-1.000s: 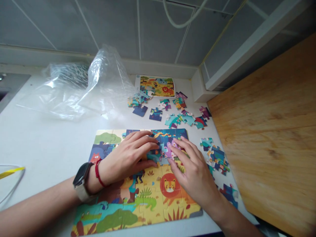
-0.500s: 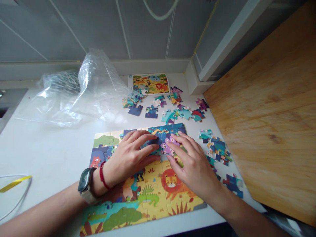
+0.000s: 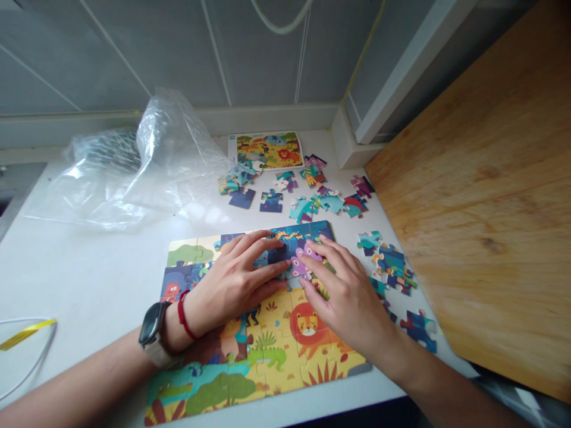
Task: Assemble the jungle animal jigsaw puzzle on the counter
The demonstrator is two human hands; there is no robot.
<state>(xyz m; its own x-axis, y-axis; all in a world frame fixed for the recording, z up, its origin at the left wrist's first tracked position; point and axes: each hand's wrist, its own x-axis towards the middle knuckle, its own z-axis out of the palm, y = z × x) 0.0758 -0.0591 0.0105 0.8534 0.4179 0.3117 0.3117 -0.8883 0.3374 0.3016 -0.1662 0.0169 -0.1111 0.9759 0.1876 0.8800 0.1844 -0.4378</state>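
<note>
A smooth grey tiled wall (image 3: 169, 47) with pale straight joints stands behind a matte white countertop (image 3: 98, 267), and a broad wooden panel (image 3: 482, 196) with streaked, knotted grain slants along the right. On the countertop, near its front edge, lies a flat, rectangular, glossy cardboard jigsaw puzzle (image 3: 272, 324) printed with animals, its lobed seams visible across the yellow ground. Beyond it to the left, a crumpled, shiny clear plastic bag (image 3: 165, 137) bulges into peaks and folds. Both hands rest palm down over the puzzle's upper half: the left hand (image 3: 236, 273) is loosely open with fingers gently bent, tips toward the upper middle; the right hand (image 3: 348, 291) is open too, fingers slightly spread, tips at a purple patterned section (image 3: 304, 261). Near the wall lies a rectangular printed picture card (image 3: 272, 148), with knobbed loose cardboard pieces (image 3: 270, 201) scattered in front; another overlapping cluster (image 3: 392, 261) sits beside the wooden panel. The left wrist wears a dark-faced watch (image 3: 153, 324) with a pale strap and a thin braided red cord (image 3: 182, 315).
</note>
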